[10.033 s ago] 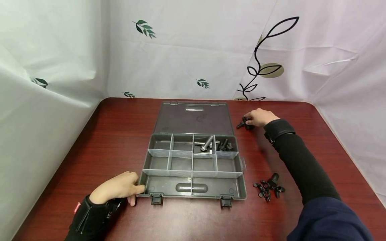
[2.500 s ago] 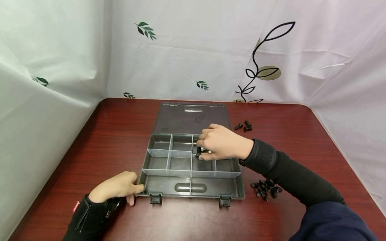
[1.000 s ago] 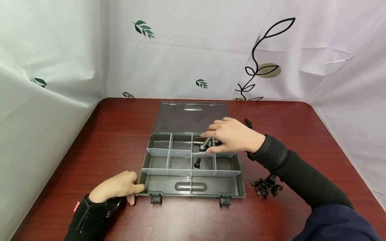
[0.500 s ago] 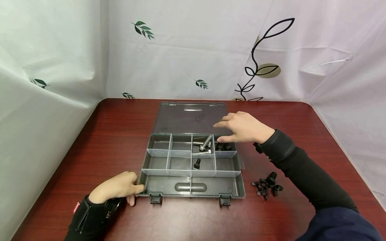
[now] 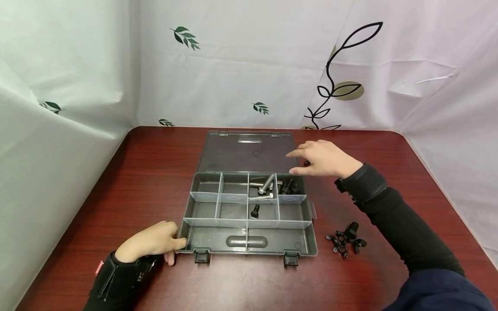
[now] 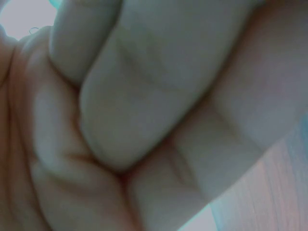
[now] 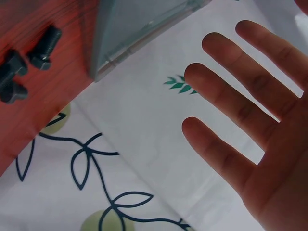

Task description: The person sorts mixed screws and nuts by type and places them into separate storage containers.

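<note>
A grey clear-plastic compartment box (image 5: 249,250) lies with its lid (image 5: 247,153) folded back. My left hand (image 5: 153,242) grips its front left corner; in the left wrist view the fingers (image 6: 139,96) are curled. With fingers spread and holding nothing, my right hand (image 5: 327,159) hovers beside the lid's right edge. Under it are black bolts, mostly hidden in the head view; the right wrist view shows black bolts (image 7: 44,47) on the table. One black bolt (image 5: 255,211) lies in a middle-row compartment. Silver bolts (image 5: 266,185) and black bolts (image 5: 288,186) fill two back-row compartments.
Black wing nuts (image 5: 342,244) and a thicker black piece (image 5: 352,229) lie in a pile right of the box. Two black latches (image 5: 291,259) stick out at the box's front. White patterned cloth (image 5: 233,65) rises behind the table.
The right hand carried a black bolt over the box and let it go; it now lies in the middle row. That hand then moved back and right. The left hand stayed put.
</note>
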{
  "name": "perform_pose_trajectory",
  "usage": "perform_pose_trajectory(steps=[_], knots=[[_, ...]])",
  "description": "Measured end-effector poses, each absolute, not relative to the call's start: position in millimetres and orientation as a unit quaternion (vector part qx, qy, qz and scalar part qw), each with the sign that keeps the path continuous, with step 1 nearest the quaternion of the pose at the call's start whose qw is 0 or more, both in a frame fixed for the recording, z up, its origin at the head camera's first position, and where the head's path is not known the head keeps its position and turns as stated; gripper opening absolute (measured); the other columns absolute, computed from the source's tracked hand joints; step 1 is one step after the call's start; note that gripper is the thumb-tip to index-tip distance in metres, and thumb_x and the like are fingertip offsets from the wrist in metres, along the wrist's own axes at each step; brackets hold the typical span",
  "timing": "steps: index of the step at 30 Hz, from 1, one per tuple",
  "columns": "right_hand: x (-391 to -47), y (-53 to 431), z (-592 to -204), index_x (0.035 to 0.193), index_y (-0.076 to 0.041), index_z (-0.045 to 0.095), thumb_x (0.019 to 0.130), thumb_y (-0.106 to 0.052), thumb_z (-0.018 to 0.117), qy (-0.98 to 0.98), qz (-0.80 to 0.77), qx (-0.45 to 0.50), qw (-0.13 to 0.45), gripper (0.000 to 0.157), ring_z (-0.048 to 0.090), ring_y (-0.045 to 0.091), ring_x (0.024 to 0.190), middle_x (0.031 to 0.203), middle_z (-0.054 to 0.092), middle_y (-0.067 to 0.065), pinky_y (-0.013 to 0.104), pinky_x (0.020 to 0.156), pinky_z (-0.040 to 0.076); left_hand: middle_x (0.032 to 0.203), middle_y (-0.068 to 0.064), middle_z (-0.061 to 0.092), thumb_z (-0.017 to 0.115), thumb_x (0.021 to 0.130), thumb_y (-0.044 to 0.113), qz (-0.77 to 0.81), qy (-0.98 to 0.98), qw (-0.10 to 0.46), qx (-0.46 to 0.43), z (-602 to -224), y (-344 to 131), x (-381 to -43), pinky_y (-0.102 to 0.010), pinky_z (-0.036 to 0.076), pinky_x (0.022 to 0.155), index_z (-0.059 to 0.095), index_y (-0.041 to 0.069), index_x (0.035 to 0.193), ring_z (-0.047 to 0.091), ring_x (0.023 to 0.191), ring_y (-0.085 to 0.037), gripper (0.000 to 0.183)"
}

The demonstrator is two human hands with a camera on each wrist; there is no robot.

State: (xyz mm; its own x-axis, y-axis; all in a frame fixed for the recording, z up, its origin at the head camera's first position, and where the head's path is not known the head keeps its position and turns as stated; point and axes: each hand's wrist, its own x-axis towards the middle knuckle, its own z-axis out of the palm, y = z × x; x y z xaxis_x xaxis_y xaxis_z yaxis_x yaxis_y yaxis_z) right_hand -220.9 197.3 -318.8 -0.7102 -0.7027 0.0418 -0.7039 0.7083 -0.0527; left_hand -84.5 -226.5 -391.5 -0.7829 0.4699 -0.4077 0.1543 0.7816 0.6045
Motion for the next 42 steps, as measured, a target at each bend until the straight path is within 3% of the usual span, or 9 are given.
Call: perform_pose_trajectory(steps=[8,15,26,42], knots=[[-233.4,210.6,-323.8,0.123,-0.017,0.061,0.084,-0.049,0.058,-0.938,0.041,0.345,0.005,0.050,0.053,0.031,0.113,0.122,0.059,0.013,0.050,0.086,0.041,0.045,0.006,0.054,0.053,0.079,0.023,0.275,0.904,0.278,0.172,-391.7,-227.6,-85.0,-0.027,0.039,0.047,0.046,0.013,0.055,0.057,0.044,-0.010,0.027],[-249.6,235.4,-336.5,0.123,-0.013,0.060,0.086,-0.046,0.058,-0.951,0.052,0.305,-0.011,0.050,0.057,0.030,0.104,0.122,0.059,0.013,0.046,0.079,0.044,0.045,0.006,0.054,0.053,0.080,0.023,0.277,0.902,0.281,0.177,-391.2,-227.3,-85.8,-0.028,0.040,0.048,0.044,0.015,0.054,0.057,0.045,-0.011,0.028],[-263.2,261.8,-348.4,0.125,-0.012,0.059,0.086,-0.042,0.058,-0.967,0.067,0.237,-0.058,0.049,0.052,0.034,0.113,0.124,0.058,0.015,0.052,0.083,0.042,0.045,0.006,0.055,0.053,0.080,0.024,0.273,0.903,0.281,0.176,-392.8,-227.2,-87.0,-0.027,0.038,0.047,0.045,0.014,0.055,0.057,0.045,-0.010,0.028],[-276.5,276.3,-363.8,0.126,-0.008,0.057,0.088,-0.032,0.058,-0.968,0.069,0.223,-0.097,0.044,0.053,0.035,0.110,0.121,0.059,0.016,0.054,0.081,0.042,0.046,0.006,0.055,0.053,0.079,0.023,0.279,0.903,0.278,0.173,-394.3,-229.0,-86.4,-0.028,0.040,0.047,0.049,0.012,0.058,0.057,0.045,-0.011,0.024]])
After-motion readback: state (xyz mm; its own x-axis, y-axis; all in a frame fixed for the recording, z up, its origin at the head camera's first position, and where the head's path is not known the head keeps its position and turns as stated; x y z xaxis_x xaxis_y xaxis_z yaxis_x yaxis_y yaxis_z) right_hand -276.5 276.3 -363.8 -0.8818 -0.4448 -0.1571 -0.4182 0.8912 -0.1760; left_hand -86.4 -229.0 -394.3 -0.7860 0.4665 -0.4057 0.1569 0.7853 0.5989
